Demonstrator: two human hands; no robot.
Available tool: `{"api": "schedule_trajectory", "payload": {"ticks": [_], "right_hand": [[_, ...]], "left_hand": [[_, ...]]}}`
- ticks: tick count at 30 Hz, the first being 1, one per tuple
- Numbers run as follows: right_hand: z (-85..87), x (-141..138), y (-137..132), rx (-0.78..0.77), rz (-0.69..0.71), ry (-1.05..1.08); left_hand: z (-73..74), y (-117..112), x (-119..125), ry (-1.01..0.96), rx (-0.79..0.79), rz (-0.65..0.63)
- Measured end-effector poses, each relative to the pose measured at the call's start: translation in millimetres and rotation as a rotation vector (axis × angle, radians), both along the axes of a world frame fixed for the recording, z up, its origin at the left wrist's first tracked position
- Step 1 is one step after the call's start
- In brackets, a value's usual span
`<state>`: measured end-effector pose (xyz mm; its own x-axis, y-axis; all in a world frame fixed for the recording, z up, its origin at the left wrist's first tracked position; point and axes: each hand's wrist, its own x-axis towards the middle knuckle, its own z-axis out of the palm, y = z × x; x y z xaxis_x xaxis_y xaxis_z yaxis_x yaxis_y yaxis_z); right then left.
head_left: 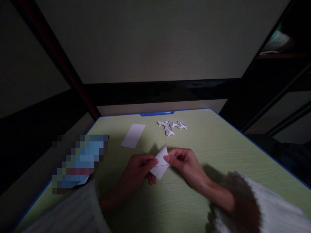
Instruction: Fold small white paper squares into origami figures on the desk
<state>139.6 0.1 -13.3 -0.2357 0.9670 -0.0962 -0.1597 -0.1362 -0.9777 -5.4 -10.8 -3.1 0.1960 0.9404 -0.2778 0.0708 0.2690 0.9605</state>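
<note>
A partly folded piece of white paper (160, 171) is held up between my two hands, above the table. Its upper part is folded over and comes to a point at the top; a straight crease or edge runs across its middle. My left hand (139, 168) pinches the paper's left side, thumb on the near face and fingers behind. On the right side, my right hand (186, 161) grips it between thumb and fingers. Beyond the hands lie several small folded white paper figures (169, 130), grouped close together. To their left a flat white paper sheet (133, 136) rests on the table.
The light green table (218, 139) has a blue rim and a blue handle (157, 113) at its far edge. At the left a blurred-out bluish object (82, 161) lies near the edge. A pale panel (155, 42) rises behind the table.
</note>
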Motion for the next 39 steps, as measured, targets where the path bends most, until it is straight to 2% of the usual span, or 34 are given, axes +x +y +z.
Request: {"api": "schedule_trajectory", "payload": {"ticks": [9,16,20,27,39], "right_hand": [[4.3,-2.0,0.6,0.049,-0.062,0.191],[7.7,-0.2,-2.6,0.059,-0.062,0.085],[6.7,0.8,-4.0,0.078,-0.082,0.102],[6.3,1.8,-3.0,0.116,-0.060,0.092],[9.2,-0.3,-3.1,0.096,-0.043,0.066]], "left_hand": [[-1.9,-0.8,-0.6,0.028,0.022,-0.011],[-5.3,-8.1,2.5,0.083,0.084,-0.052],[-5.1,-11.1,3.3,0.109,0.122,-0.078],[-6.1,-9.2,2.2,0.057,0.092,-0.130],[-8.1,-7.6,2.6,0.024,0.091,-0.130]]}}
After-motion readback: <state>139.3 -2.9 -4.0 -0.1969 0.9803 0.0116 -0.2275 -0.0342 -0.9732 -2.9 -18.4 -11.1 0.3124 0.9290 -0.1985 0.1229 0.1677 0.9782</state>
